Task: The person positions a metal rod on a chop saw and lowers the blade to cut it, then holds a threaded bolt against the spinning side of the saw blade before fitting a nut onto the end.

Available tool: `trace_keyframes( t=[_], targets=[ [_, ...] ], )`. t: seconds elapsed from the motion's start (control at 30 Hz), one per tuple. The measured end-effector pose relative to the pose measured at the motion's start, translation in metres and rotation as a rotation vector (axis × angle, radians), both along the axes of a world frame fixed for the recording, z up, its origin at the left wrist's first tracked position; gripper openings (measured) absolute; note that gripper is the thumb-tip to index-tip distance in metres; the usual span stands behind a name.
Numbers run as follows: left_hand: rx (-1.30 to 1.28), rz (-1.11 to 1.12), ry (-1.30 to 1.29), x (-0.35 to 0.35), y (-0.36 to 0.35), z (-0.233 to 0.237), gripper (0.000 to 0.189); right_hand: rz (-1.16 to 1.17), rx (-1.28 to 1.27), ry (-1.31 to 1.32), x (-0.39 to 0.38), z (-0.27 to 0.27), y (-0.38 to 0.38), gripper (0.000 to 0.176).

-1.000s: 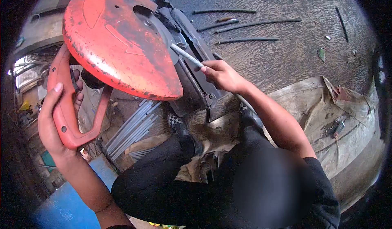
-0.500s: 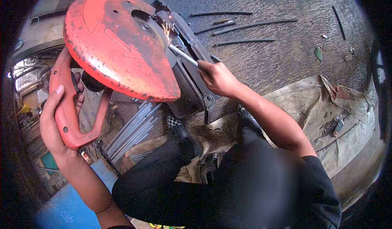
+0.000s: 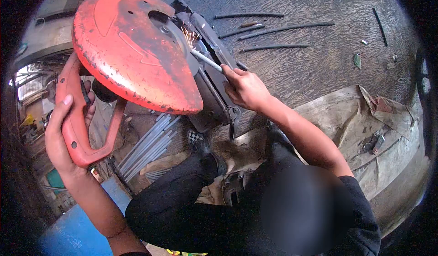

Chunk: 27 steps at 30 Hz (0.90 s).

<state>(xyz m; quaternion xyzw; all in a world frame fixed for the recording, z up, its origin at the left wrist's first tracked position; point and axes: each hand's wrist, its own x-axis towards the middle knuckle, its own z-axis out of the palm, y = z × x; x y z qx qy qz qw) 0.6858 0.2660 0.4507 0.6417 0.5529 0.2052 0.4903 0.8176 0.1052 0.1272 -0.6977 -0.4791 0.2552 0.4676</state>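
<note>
A cut-off saw with a worn red guard point(image 3: 132, 60) fills the upper left. My left hand point(image 3: 61, 135) is wrapped round its red handle point(image 3: 75, 124), fingers at the black trigger. My right hand point(image 3: 246, 87) grips a grey metal rod point(image 3: 207, 60) near its lower right end. The rod's other end meets the edge of the cutting disc point(image 3: 185, 46), where orange sparks point(image 3: 190, 38) fly. Beneath the disc lies the saw's dark metal base point(image 3: 212, 89).
Several dark rods point(image 3: 287, 30) lie on the rough floor at the upper right. A bundle of grey rods point(image 3: 150, 144) lies below the saw. A dirty cloth point(image 3: 337, 114) is at the right, a blue board point(image 3: 77, 224) at the lower left.
My right hand and the rod have shifted very slightly right. The spray of sparks has changed shape and spreads a little wider. My left hand keeps its hold on the handle.
</note>
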Motion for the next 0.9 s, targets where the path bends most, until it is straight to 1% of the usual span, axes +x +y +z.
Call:
trace_keyframes(
  t=[0.07, 0.13, 0.2, 0.23, 0.27, 0.33, 0.37, 0.4, 0.47, 0.53, 0.6, 0.63, 0.67, 0.73, 0.83, 0.9],
  targets=[
    [-0.026, -0.009, 0.005, -0.006, 0.007, 0.002, 0.047, -0.032, 0.050, 0.022, 0.000, -0.003, 0.000, 0.039],
    [-0.025, -0.079, 0.050, -0.012, 0.014, 0.003, 0.046, -0.064, 0.100, 0.044, 0.004, -0.002, -0.002, 0.040],
    [-0.019, -0.068, 0.049, -0.013, 0.014, 0.003, 0.045, -0.012, -0.116, 0.487, 0.013, 0.004, -0.003, 0.040],
    [-0.015, -0.060, 0.048, -0.013, 0.014, 0.003, 0.044, 0.016, -0.077, 0.668, 0.013, -0.001, 0.001, 0.035],
    [-0.014, -0.060, 0.049, -0.011, 0.011, 0.003, 0.044, 0.017, -0.077, 0.670, 0.017, -0.004, 0.000, 0.035],
    [-0.018, -0.047, 0.033, -0.006, 0.005, 0.002, 0.046, 0.141, -0.160, 0.936, 0.024, -0.004, -0.002, 0.031],
    [-0.018, -0.048, 0.033, -0.006, 0.005, 0.002, 0.046, 0.138, -0.144, 1.008, 0.020, -0.004, 0.000, 0.027],
    [-0.028, -0.047, 0.022, -0.006, 0.006, 0.002, 0.046, 0.137, -0.144, 1.007, 0.017, -0.008, 0.001, 0.027],
    [-0.037, -0.044, 0.011, -0.007, 0.007, 0.001, 0.047, 0.219, -0.034, 0.827, 0.012, -0.011, 0.004, 0.026],
    [-0.022, -0.008, 0.011, -0.008, 0.007, 0.001, 0.048, 0.221, -0.084, 0.809, 0.009, -0.011, 0.006, 0.026],
    [-0.022, -0.024, 0.011, -0.008, 0.007, 0.001, 0.049, 0.126, 0.031, 0.585, 0.002, -0.011, 0.006, 0.026],
    [-0.022, -0.041, 0.010, -0.007, 0.007, 0.001, 0.049, 0.093, 0.023, 0.479, 0.003, -0.005, 0.005, 0.023],
    [-0.022, -0.042, 0.011, -0.007, 0.007, 0.001, 0.049, 0.091, 0.023, 0.479, 0.003, -0.003, 0.004, 0.023],
    [-0.013, -0.035, 0.019, -0.006, 0.006, 0.002, 0.050, 0.055, 0.011, 0.382, 0.003, -0.002, 0.003, 0.019],
    [-0.029, -0.002, 0.013, -0.006, 0.006, 0.002, 0.051, 0.036, 0.013, 0.313, 0.003, 0.001, 0.002, 0.015],
    [-0.028, -0.014, 0.010, -0.005, 0.005, 0.001, 0.051, 0.034, 0.011, 0.303, 0.004, 0.003, 0.002, 0.014]
  ],
)
